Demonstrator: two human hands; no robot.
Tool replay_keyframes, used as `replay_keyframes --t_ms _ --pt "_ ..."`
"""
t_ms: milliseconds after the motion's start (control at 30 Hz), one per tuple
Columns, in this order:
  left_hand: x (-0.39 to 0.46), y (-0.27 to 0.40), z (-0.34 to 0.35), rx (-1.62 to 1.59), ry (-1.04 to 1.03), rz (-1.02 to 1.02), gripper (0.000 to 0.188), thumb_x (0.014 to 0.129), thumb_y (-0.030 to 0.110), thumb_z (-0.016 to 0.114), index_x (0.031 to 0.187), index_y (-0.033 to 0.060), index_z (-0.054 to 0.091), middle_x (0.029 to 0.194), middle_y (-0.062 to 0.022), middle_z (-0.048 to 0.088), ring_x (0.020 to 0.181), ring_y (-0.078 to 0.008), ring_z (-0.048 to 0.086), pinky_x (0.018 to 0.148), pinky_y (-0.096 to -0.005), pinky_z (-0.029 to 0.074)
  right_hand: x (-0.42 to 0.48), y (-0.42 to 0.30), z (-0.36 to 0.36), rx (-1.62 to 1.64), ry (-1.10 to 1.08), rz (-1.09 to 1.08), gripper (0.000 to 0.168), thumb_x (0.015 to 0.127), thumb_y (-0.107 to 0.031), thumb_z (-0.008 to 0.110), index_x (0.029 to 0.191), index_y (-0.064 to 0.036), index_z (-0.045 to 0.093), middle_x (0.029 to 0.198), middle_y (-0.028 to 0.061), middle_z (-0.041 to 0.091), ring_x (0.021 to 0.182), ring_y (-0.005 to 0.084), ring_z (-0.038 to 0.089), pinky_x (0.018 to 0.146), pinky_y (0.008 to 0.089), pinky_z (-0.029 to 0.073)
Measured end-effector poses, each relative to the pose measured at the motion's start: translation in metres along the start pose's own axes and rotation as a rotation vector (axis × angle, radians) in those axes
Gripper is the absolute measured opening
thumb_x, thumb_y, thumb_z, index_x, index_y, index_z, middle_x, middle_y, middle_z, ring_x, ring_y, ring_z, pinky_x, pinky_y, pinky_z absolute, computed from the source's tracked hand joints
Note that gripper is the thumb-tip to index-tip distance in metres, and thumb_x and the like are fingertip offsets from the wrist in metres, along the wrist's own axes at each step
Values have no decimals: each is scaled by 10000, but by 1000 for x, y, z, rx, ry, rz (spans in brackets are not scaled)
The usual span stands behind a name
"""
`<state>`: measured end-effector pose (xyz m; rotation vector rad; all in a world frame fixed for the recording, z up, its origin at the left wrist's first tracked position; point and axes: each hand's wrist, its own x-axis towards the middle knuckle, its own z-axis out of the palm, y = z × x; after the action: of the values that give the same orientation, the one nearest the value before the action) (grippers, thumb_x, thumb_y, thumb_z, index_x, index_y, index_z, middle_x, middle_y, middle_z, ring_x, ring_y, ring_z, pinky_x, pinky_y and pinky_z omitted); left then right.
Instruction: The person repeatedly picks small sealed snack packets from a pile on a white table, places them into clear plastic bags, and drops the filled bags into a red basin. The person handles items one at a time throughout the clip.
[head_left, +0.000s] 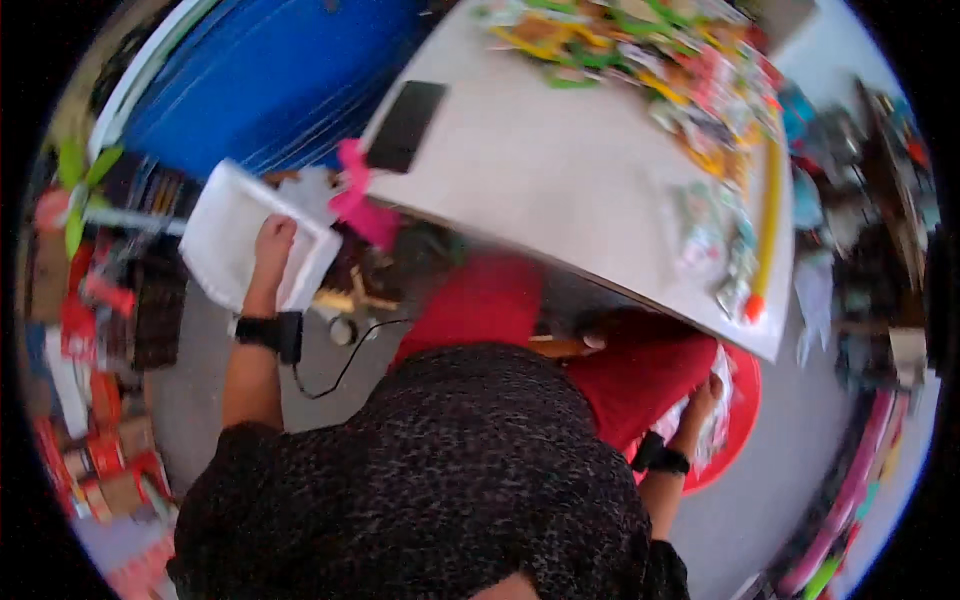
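Note:
My left hand (274, 241) is over a white foam-like box (324, 253) on my left, its fingers curled. Blur hides whether anything is in them. A black band with a cable is strapped to that wrist. Low on my right, my right hand (703, 399) is at a red plastic basin (746, 409) beside my knee. Whitish crumpled wrappers or packets (718, 439) lie in the basin, and this hand is against or just above them. Its fingertips are not clear. The right wrist also wears a black band.
Before me stands a white table (540, 157) with a dark phone (407, 126), a heap of colourful packets (675, 67), clear packets (701, 232) and a yellow stick (768, 210) along its edge. A pink ribbon (364, 199) hangs at its left corner. Boxes (105, 457) crowd the far left.

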<state>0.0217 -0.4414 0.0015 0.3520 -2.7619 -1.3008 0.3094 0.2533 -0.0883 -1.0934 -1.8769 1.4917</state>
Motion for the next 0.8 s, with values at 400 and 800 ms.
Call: replay_keyframes --t_ms 400,800 --pt "-8 -81 -42 661 31 -94 288 757 260 411 884 22 513 866 -199 534 825 -338 504 718 -409 392 -17 -62 30 -201 48 -195 215 730 -161 447 783 42 491 752 70 487 677 144 442 606 267 386" --pt "-8 -74 -62 661 -20 88 252 763 215 388 782 2 522 770 -191 550 725 -317 527 663 -388 408 -13 -67 18 -210 108 -122 209 763 -155 469 897 4 491 813 64 522 705 124 488 602 242 407"
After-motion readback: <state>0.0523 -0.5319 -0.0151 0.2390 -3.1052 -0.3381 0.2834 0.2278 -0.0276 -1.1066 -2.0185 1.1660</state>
